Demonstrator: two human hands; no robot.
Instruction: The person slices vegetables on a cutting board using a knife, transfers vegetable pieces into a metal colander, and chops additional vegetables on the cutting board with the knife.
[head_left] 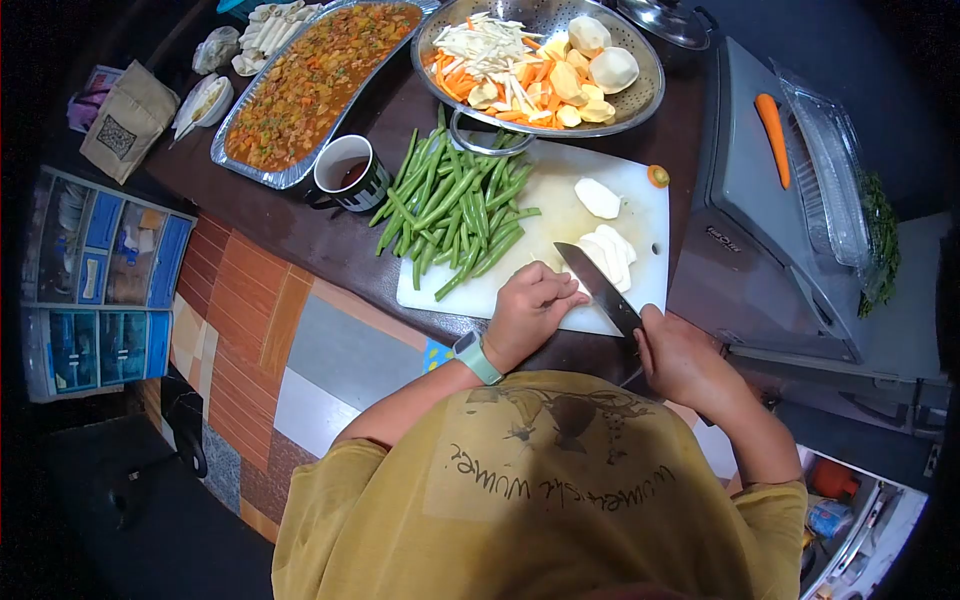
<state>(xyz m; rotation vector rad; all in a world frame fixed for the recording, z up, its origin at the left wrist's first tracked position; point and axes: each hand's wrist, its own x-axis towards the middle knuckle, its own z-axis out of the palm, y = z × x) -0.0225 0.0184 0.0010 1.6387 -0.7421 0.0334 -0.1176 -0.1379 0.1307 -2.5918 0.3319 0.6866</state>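
White slices (pixel 612 250) lie beside the knife (pixel 598 284) on the cutting board (pixel 560 170). I have my right hand (pixel 674 358) wrapped firmly round the handle; my left hand (pixel 528 310) curls near the blade, its grip unclear. A slippery slice could skid, nicking fingertips.

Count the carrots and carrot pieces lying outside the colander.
2. One long carrot lies on the grey appliance, and a short carrot end sits at the far right corner of the cutting board. Others could be hidden.
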